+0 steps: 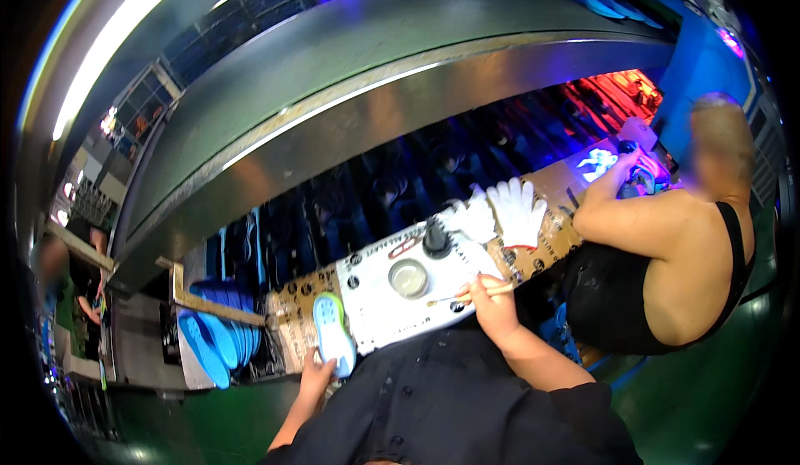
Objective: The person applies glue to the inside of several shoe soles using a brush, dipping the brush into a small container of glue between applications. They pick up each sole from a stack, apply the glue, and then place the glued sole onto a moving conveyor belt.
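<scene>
My left hand [317,373] grips the heel end of a white, pale blue and green shoe sole [332,328] at the left end of the work surface. In my right hand [495,307] is a thin brush [500,291] with a light handle; its tip points left, low over the white sheet [367,302]. A small round bowl [392,282] with greyish contents sits on that sheet, just beyond the brush tip. Behind it stand a dark cone-shaped container [436,240] and a small red-edged object [405,247] whose kind I cannot make out.
White gloves [517,212] lie on the taped cardboard [546,244] to the right. Blue soles [208,340] are stacked at the left. A metal-edged conveyor [350,65] runs across beyond the bench. A co-worker [667,257] sits close on my right.
</scene>
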Demonstrator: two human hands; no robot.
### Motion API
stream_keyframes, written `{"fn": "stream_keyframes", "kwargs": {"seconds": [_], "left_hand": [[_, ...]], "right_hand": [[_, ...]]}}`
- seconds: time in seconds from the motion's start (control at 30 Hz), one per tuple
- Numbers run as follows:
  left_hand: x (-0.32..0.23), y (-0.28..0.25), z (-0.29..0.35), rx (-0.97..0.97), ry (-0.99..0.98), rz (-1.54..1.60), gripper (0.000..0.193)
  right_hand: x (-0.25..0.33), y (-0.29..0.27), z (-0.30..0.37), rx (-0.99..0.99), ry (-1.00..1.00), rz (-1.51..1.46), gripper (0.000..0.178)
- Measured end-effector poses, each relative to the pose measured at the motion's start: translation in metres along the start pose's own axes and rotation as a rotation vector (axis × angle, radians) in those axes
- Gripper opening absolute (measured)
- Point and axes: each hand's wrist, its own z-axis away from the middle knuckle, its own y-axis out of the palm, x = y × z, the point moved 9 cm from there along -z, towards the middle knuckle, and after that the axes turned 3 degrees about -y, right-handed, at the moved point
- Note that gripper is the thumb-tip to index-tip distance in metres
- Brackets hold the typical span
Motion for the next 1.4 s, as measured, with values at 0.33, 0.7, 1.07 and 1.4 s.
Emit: {"fn": "stream_keyframes", "kwargs": {"seconds": [0.33,0.7,1.07,1.4], "left_hand": [[-0.085,0.024,-0.001,0.268,-0.016,0.896,0.023],[-0.180,0.037,0.048,0.044,0.526,0.279,0.043],[-0.200,0.043,0.064,-0.044,0.692,0.148,0.041],[-0.205,0.040,0.069,-0.126,0.769,0.118,0.037]], "right_hand": [[0.009,0.001,0.007,-0.055,0.019,0.022,0.039],[0.077,0.060,-0.010,0.146,-0.217,0.106,0.037],[0.110,0.108,0.007,0.320,-0.635,0.367,0.023],[0.111,0.095,0.004,0.278,-0.577,0.334,0.023]]}}
